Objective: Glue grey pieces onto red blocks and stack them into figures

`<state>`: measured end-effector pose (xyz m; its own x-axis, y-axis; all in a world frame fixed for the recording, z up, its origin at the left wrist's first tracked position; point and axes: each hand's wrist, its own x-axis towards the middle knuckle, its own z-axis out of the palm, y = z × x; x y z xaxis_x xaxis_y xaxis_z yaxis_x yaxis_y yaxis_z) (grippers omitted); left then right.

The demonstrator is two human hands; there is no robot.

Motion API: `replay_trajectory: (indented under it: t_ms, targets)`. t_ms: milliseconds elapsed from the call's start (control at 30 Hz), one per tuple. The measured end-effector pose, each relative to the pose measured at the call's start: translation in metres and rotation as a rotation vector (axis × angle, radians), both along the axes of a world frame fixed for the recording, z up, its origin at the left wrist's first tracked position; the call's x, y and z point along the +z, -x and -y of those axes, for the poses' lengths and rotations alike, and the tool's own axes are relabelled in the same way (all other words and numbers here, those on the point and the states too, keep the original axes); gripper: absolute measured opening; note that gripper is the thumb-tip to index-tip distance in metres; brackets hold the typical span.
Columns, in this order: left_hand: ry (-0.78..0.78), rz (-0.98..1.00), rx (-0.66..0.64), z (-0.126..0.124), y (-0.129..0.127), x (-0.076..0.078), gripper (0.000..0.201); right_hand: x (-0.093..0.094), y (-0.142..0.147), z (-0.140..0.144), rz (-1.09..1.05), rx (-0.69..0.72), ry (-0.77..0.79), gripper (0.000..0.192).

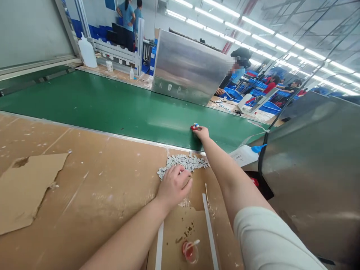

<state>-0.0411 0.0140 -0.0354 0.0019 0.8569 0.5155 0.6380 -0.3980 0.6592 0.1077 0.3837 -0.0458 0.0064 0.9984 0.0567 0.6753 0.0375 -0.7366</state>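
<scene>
Risk: small red-and-blue part (195,126), pinched in right hand (202,133) fingers, slipping along green conveyor belt (118,108); left hand (174,184) fingers curled over grey pieces (185,162), scattering them.

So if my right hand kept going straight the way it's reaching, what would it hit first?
Your right hand already touches the small red and blue piece. Past it lies bare green belt, then probably the metal panel; depth is unclear.

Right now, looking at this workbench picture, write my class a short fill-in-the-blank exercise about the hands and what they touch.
1. The right hand rests a small red object on the ____ conveyor belt.
2. The left hand rests on a pile of small ____ pieces.
3. The pile lies on a ____ work surface.

Missing words: green; grey; cardboard
</scene>
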Motion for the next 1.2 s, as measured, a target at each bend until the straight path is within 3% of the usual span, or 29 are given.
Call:
replay_trajectory:
  t_ms: [133,300,433,533,600,700,800,900,967,1033,1133,1200]
  targets:
    - [0.007,-0.004,-0.027,0.0,0.001,0.0,0.01,0.003,0.018,-0.009,-0.15,-0.041,-0.042,0.036]
    - [-0.009,-0.013,-0.058,-0.002,0.003,0.001,0.009,0.018,0.014,0.051,-0.309,0.035,-0.109,0.034]
    - [-0.018,-0.022,-0.078,-0.004,0.004,0.001,0.009,0.04,-0.02,0.145,-0.376,0.15,-0.176,0.031]
    - [-0.024,-0.047,-0.108,-0.005,0.005,0.002,0.012,0.052,-0.065,0.244,-0.369,0.242,-0.215,0.026]
    - [-0.024,-0.073,-0.124,-0.005,0.006,0.003,0.014,0.049,-0.104,0.319,-0.342,0.276,-0.239,0.023]
    - [0.001,-0.118,-0.128,-0.004,0.007,0.005,0.019,0.019,-0.171,0.432,-0.235,0.274,-0.359,0.02]
    - [0.044,-0.156,-0.138,-0.003,0.009,0.01,0.026,-0.038,-0.235,0.526,-0.138,0.117,-0.421,0.017]
    - [0.087,-0.192,-0.126,0.001,0.01,0.018,0.032,-0.099,-0.274,0.589,-0.13,-0.177,-0.424,0.019]
    - [0.094,-0.198,-0.069,0.005,0.011,0.023,0.035,-0.13,-0.283,0.61,-0.125,-0.289,-0.337,0.031]
    - [0.073,-0.21,0.005,0.01,0.011,0.028,0.036,-0.15,-0.283,0.616,-0.176,-0.347,-0.264,0.045]
    - [-0.028,-0.266,0.094,0.014,0.014,0.033,0.034,-0.16,-0.283,0.609,-0.318,-0.353,-0.206,0.056]
    - [-0.074,-0.358,0.059,0.017,0.017,0.038,0.034,-0.16,-0.286,0.602,-0.393,-0.321,-0.171,0.064]
